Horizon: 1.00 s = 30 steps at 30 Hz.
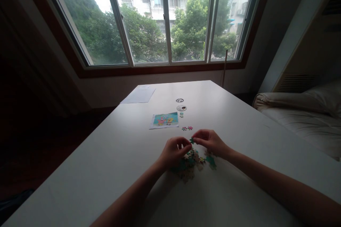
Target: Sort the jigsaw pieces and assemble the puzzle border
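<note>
1. the left hand point(174, 150) and the right hand point(210, 142) are coming together just above the white table point(106, 156), fingertips meeting at a small teal piece point(191, 140).
2. the right hand is pinching this piece between thumb and fingers. the left hand is curling its fingers against it, but i cannot tell if it is really gripping or only touching.
3. the piece is staying in the air between both hands, just behind the pile of loose pieces point(190, 165), which is lying under the wrists.
4. to do this step well, i think the person is needing a light pinch at the edges, so the printed face and the tabs are staying visible, and slow turning with the other hand.
5. comparing with the reference picture point(165, 120) further back is probably helping, and also with the two pink pieces point(187, 128) near it.
6. the direction of the piece is too small to read. it is looking almost as wide as long, so i cannot name a long axis or where the tabs are pointing.
</note>
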Available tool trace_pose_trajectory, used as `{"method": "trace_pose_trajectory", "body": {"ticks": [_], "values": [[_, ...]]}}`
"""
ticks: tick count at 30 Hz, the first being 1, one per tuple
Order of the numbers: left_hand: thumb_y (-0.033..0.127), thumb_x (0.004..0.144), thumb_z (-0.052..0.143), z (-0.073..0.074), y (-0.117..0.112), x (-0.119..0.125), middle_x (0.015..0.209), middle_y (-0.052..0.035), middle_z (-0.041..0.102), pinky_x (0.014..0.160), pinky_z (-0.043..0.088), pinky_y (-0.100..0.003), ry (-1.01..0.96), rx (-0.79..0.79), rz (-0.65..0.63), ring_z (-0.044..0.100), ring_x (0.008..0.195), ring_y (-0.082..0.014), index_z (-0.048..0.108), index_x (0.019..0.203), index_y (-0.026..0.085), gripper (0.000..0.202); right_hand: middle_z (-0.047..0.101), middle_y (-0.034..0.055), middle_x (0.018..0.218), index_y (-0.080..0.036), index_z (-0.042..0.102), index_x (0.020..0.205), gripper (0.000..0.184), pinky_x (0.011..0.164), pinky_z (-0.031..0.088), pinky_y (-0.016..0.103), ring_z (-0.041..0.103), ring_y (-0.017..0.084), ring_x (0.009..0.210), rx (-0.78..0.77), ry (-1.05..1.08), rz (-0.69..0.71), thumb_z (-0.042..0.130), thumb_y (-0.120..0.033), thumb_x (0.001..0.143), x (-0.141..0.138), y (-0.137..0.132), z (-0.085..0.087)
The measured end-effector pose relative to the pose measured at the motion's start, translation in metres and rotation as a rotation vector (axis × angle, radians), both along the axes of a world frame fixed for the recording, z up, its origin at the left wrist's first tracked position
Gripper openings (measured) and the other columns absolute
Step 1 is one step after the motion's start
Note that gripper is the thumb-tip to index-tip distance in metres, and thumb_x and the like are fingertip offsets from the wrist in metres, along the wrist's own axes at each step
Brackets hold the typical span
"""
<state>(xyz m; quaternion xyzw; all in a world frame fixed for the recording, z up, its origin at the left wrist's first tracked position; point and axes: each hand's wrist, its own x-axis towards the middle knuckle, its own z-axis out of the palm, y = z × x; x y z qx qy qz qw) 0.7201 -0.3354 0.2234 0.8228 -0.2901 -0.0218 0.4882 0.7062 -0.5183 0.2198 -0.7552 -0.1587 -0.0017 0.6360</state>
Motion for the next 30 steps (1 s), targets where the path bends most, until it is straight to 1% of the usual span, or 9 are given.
{"method": "trace_pose_trajectory", "body": {"ticks": [3, 5, 9, 13, 18, 25, 28, 30], "values": [[0.035, 0.075, 0.057, 0.000, 0.000, 0.001, 0.063, -0.0023, 0.062, 0.052, 0.036, -0.020, 0.047, -0.043, -0.021, 0.048, 0.056, -0.0118, 0.066, 0.071, 0.014, 0.023, 0.064, 0.0027, 0.072, -0.016, 0.061, 0.099, 0.032, 0.058, 0.046, 0.024, 0.058, 0.013, 0.064, -0.050, -0.021, 0.014, 0.062, -0.036, 0.074, -0.002, 0.001, -0.001], [0.037, 0.075, 0.057, 0.001, 0.001, 0.002, 0.064, -0.0029, 0.061, 0.053, 0.036, -0.021, 0.089, -0.090, -0.016, 0.049, 0.058, -0.0124, 0.066, 0.071, 0.013, 0.025, 0.064, 0.0024, 0.072, -0.017, 0.060, 0.104, 0.034, 0.057, 0.044, 0.024, 0.057, 0.013, 0.063, -0.098, -0.061, 0.014, 0.060, -0.037, 0.076, -0.003, 0.002, -0.001], [0.037, 0.072, 0.061, -0.001, 0.002, 0.005, 0.061, -0.0020, 0.058, 0.051, 0.034, -0.021, 0.205, -0.211, 0.016, 0.047, 0.056, -0.0119, 0.064, 0.070, 0.012, 0.025, 0.065, 0.0032, 0.073, -0.018, 0.064, 0.097, 0.027, 0.059, 0.044, 0.024, 0.058, 0.014, 0.066, -0.206, -0.142, -0.013, 0.059, -0.035, 0.077, -0.004, 0.001, 0.002], [0.035, 0.072, 0.060, -0.003, 0.002, 0.008, 0.056, 0.0008, 0.054, 0.048, 0.031, -0.020, 0.238, -0.249, 0.043, 0.042, 0.051, -0.0095, 0.063, 0.070, 0.012, 0.023, 0.066, 0.0023, 0.074, -0.020, 0.066, 0.088, 0.018, 0.060, 0.044, 0.024, 0.058, 0.014, 0.066, -0.307, -0.242, -0.069, 0.058, -0.032, 0.077, -0.008, 0.000, 0.006], [0.033, 0.071, 0.060, -0.003, 0.001, 0.007, 0.055, 0.0016, 0.052, 0.047, 0.030, -0.020, 0.278, -0.261, 0.025, 0.041, 0.049, -0.0089, 0.062, 0.069, 0.012, 0.021, 0.064, 0.0019, 0.074, -0.020, 0.064, 0.078, 0.011, 0.063, 0.045, 0.025, 0.056, 0.013, 0.066, -0.384, -0.403, -0.091, 0.060, -0.030, 0.076, -0.012, 0.000, 0.009], [0.033, 0.071, 0.060, -0.001, 0.000, 0.006, 0.057, 0.0003, 0.055, 0.048, 0.032, -0.020, 0.265, -0.244, 0.009, 0.044, 0.051, -0.0098, 0.062, 0.069, 0.011, 0.022, 0.062, 0.0022, 0.073, -0.020, 0.061, 0.080, 0.008, 0.068, 0.040, 0.029, 0.055, 0.014, 0.067, -0.585, -0.579, -0.122, 0.055, -0.026, 0.080, -0.012, -0.001, 0.005], [0.036, 0.072, 0.058, -0.002, 0.001, 0.006, 0.057, 0.0004, 0.055, 0.049, 0.033, -0.020, 0.228, -0.225, 0.018, 0.045, 0.052, -0.0102, 0.062, 0.070, 0.012, 0.024, 0.063, 0.0024, 0.074, -0.021, 0.060, 0.080, 0.009, 0.068, 0.039, 0.029, 0.055, 0.014, 0.067, -0.627, -0.629, -0.125, 0.054, -0.026, 0.081, -0.011, -0.002, 0.006], [0.038, 0.074, 0.056, -0.002, 0.003, 0.008, 0.057, 0.0004, 0.056, 0.050, 0.034, -0.020, 0.193, -0.207, 0.038, 0.046, 0.053, -0.0107, 0.062, 0.070, 0.012, 0.027, 0.063, 0.0024, 0.074, -0.020, 0.060, 0.080, 0.009, 0.069, 0.039, 0.028, 0.055, 0.013, 0.066, -0.623, -0.663, -0.146, 0.053, -0.026, 0.082, -0.010, -0.004, 0.007]]}}
